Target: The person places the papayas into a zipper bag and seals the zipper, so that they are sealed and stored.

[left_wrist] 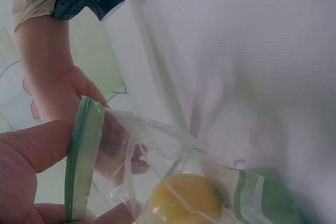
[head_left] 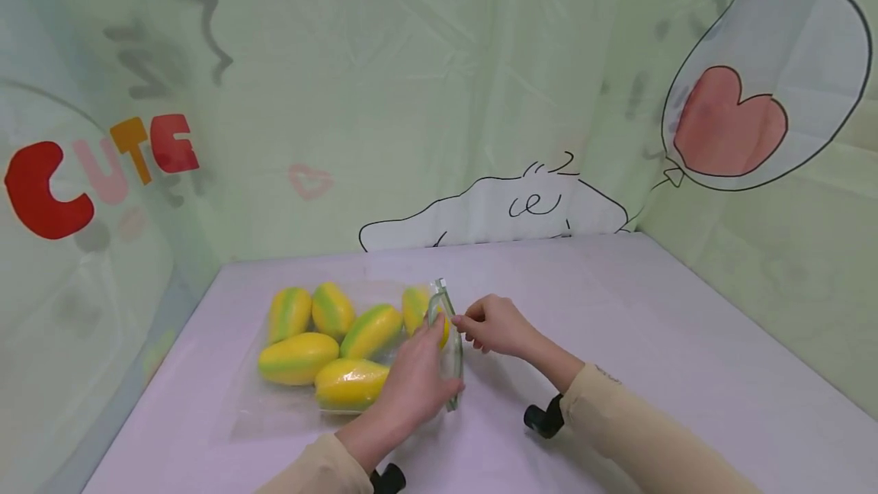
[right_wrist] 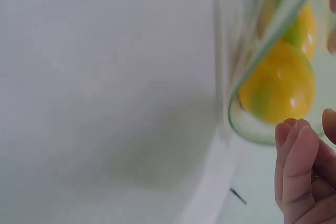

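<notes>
A clear zip bag point(head_left: 255, 412) with a green closure strip lies on the table, holding several yellow-and-green mango-like fruits point(head_left: 298, 359). Its mouth points right and gapes apart. My left hand point(head_left: 416, 381) grips the mouth from the near side; in the left wrist view the thumb point(left_wrist: 44, 142) lies against the green strip point(left_wrist: 79, 156). On the far right of the mouth, my right hand point(head_left: 504, 326) pinches the rim with curled fingertips. The right wrist view has a fruit point(right_wrist: 281, 85) just inside the opening, beside the right hand's fingers point(right_wrist: 299, 166).
The pale lilac table point(head_left: 617, 326) extends to the right of the bag. Printed fabric walls point(head_left: 411, 97) enclose the back and both sides. A black camera mount point(head_left: 545, 418) hangs beneath the right wrist, another point(head_left: 389, 479) beneath the left.
</notes>
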The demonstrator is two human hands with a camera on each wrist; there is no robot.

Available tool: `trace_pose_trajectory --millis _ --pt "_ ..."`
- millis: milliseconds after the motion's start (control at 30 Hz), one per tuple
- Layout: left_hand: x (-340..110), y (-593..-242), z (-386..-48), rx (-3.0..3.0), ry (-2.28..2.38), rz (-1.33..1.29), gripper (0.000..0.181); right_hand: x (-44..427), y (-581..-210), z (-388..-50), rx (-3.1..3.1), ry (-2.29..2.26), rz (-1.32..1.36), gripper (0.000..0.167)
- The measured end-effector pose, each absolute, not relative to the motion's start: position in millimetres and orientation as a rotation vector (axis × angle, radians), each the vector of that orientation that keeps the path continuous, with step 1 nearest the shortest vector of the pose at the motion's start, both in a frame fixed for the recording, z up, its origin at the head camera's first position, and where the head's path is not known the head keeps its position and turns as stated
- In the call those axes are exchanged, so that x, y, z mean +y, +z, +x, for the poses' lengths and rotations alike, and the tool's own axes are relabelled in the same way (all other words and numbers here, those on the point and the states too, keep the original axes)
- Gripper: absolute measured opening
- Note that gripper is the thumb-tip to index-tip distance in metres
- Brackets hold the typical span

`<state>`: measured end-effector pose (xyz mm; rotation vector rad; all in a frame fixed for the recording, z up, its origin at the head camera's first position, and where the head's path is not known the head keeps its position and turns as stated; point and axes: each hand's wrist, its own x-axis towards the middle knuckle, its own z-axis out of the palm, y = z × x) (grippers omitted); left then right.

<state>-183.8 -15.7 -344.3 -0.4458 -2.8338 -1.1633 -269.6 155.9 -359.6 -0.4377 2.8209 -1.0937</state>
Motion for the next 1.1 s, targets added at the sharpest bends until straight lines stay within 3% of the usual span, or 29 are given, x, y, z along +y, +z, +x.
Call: trace_pose_trajectory --millis 600,1100 --pt "-11.9 -347.1 -183.3 -2.91 -1.152 -0.432 0.097 205.5 -350.8 -298.4 2.821 -1.204 -0.166 0.03" --pt "-4.8 -360.3 -181.1 -3.035 -0.587 -0.493 0.08 168.5 -356.3 -341.7 2.736 -1.254 -0.167 0.037"
